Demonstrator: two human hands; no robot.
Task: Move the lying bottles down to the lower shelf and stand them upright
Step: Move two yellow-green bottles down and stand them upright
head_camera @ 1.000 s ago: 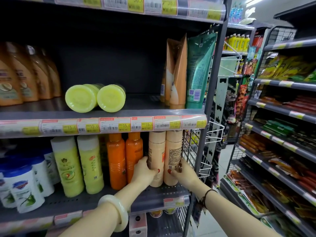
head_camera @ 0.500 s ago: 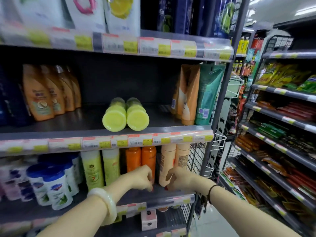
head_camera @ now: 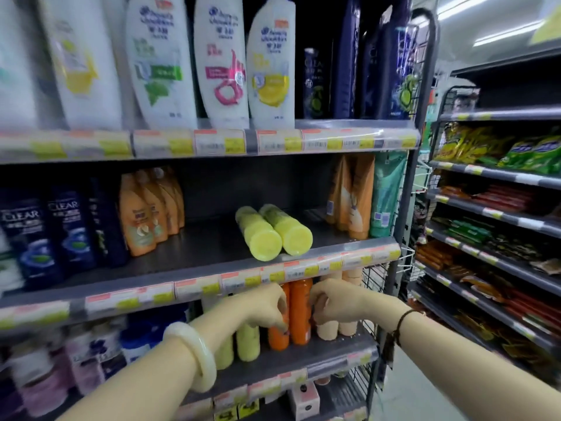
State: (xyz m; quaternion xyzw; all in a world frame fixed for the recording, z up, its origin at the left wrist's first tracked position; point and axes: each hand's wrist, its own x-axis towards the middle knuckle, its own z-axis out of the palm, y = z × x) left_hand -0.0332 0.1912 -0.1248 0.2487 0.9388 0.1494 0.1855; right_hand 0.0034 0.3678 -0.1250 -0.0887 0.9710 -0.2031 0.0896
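Two yellow-green bottles (head_camera: 274, 233) lie side by side on the middle shelf (head_camera: 197, 249), their round ends toward me. Below, on the lower shelf (head_camera: 334, 350), upright yellow-green bottles (head_camera: 247, 341), orange bottles (head_camera: 300, 311) and beige bottles (head_camera: 349, 328) stand in a row. My left hand (head_camera: 267, 305) hovers in front of the left orange bottle with its fingers curled down, holding nothing. My right hand (head_camera: 337, 302) is level with it, in front of the beige bottles, fingers curled and empty. Both hands are below the lying bottles.
Orange shampoo bottles (head_camera: 145, 214) and dark blue bottles (head_camera: 45, 235) fill the left of the middle shelf; orange and teal tubes (head_camera: 364, 196) stand at its right. White bottles (head_camera: 218, 62) line the top shelf. A snack rack (head_camera: 501, 232) stands across the aisle on the right.
Both hands have let go of the beige bottles and drawn back together in front of the orange ones. The view has tilted upward, bringing the top shelf into sight.
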